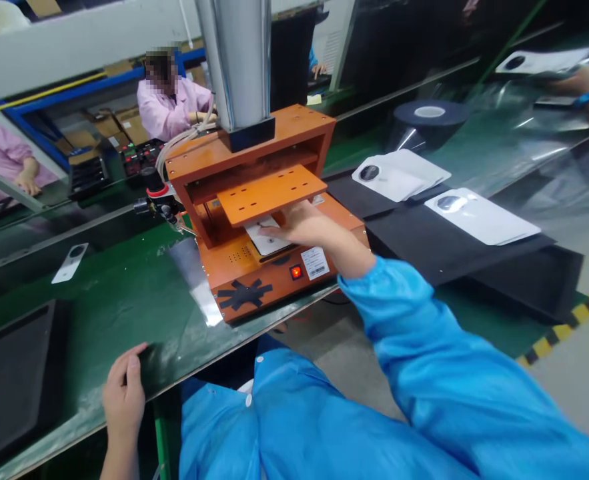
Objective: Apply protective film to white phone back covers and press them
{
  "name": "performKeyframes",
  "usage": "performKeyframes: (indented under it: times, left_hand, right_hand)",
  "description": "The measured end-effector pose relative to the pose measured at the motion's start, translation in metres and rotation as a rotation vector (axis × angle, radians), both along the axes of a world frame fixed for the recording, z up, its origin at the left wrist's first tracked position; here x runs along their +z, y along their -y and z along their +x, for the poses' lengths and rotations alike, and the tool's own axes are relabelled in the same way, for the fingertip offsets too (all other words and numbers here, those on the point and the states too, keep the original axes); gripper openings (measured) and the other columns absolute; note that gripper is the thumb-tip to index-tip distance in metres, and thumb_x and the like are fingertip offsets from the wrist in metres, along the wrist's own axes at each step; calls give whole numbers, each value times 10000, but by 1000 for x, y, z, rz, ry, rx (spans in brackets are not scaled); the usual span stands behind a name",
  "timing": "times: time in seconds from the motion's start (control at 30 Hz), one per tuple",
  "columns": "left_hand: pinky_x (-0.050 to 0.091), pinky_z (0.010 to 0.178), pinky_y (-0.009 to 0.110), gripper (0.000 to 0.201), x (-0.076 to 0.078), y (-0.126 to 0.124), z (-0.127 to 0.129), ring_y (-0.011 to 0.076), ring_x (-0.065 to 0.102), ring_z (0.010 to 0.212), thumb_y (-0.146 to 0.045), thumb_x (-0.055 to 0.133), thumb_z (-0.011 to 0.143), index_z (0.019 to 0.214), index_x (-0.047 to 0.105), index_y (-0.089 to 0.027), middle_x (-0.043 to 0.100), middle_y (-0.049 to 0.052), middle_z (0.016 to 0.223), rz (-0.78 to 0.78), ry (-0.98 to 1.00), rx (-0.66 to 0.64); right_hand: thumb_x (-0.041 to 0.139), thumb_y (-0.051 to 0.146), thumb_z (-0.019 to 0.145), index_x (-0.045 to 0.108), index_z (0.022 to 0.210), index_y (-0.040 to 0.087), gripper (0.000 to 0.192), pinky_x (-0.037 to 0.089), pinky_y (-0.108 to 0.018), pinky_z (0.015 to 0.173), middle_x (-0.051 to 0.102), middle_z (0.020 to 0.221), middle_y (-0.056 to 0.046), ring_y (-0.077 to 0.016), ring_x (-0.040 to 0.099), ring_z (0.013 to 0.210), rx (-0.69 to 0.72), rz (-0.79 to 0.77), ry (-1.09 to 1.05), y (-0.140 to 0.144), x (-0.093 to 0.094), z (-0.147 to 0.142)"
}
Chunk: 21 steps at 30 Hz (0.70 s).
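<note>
An orange press (pixel 284 267) with a lit red switch stands on the green bench before me. My right hand (pixel 307 223) reaches in under its raised orange plate (pixel 274 193). There it touches a white phone back panel (pixel 271 245) lying on the press base. The plate and the hand itself hide most of the fingers, so their grip is unclear. At the bench's front edge, to the left, rests my left hand (pixel 125 393), open, with its index finger stretched out and nothing held.
White phone back panels (pixel 484 217) lie on black trays (pixel 424 250) to the right, near a film roll (pixel 430 120). A narrow white panel (pixel 70 263) and a black tray (pixel 19 380) are at left. Other people (pixel 174 100) work across the bench; another person's hand (pixel 581 83) is far right.
</note>
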State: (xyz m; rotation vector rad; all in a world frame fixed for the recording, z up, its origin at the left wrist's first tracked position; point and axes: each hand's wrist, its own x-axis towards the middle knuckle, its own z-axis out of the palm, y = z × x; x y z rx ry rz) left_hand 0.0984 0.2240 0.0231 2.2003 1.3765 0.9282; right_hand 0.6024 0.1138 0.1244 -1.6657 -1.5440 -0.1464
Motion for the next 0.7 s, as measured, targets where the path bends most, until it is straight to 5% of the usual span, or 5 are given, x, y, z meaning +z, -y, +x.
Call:
performKeyframes:
  times: [0.17, 0.27, 0.43, 0.53, 0.7]
  left_hand:
    - [536, 1098, 500, 516, 12, 23, 70, 307, 687, 1201, -580, 527, 1031, 1390, 676, -240, 697, 118, 1340, 43, 179, -158]
    - [508, 1162, 494, 625, 19, 19, 122, 308, 656, 1322, -613, 525, 1034, 1535, 570, -241, 626, 143, 1502, -60, 355, -298]
    - [291, 1347, 513, 953, 31, 4, 198, 328, 432, 1577, -857, 337, 965, 1602, 488, -164, 450, 193, 1686, -453, 675, -279]
    - [287, 1354, 484, 984, 37, 10, 228, 297, 370, 1615, -865, 246, 971, 1661, 395, -179, 377, 152, 1734, -654, 787, -241]
    - [356, 1324, 409, 881, 33, 24, 250, 243, 413, 1591, -813, 261, 1010, 1696, 325, -264, 410, 77, 1727, -657, 914, -245]
  right_hand:
    - [595, 499, 1032, 704, 1173, 211, 339, 576, -507, 997, 708, 1121, -127, -303, 685, 1062, -505, 421, -84, 101, -54, 1]
    - [553, 524, 1041, 698, 1163, 185, 388, 582, -482, 940, 678, 1090, -132, -277, 678, 976, -748, 472, -192, 128, -82, 24]
    - [400, 767, 1022, 689, 1284, 197, 691, 521, -519, 1111, 697, 1302, -181, -319, 658, 1231, -601, 230, -431, 119, -101, 51]
    - [337, 844, 1001, 698, 1313, 214, 790, 483, -538, 1171, 708, 1368, -166, -326, 646, 1299, -498, 155, -554, 115, -105, 51]
    - [394, 840, 984, 641, 1442, 228, 803, 430, -584, 1208, 666, 1459, -161, -358, 607, 1366, -537, 128, -577, 125, -113, 40]
